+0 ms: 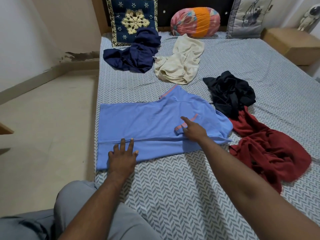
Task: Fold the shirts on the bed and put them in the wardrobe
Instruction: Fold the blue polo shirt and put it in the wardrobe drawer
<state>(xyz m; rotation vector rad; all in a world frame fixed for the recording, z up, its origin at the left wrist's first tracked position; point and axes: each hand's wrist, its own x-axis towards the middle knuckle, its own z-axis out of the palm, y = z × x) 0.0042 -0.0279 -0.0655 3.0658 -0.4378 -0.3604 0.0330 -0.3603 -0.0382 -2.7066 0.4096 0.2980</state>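
Five shirts on the bed [190,179].

Item one: blue shirt [147,122], spread flat near the bed's left edge, its near long side folded over and one sleeve [179,129] turned in. The left hand [122,156] presses flat on the folded edge, fingers straight and spread, gripping nothing. The right hand [193,129] rests on the turned-in sleeve, forefinger straight, other fingers curled; whether they pinch the cuff cannot be told.

Items two to five, all crumpled: navy shirt [133,56] and cream shirt [180,63] toward the headboard; black shirt [228,94] and red shirt [265,146] to the right of the blue one, touching each other.
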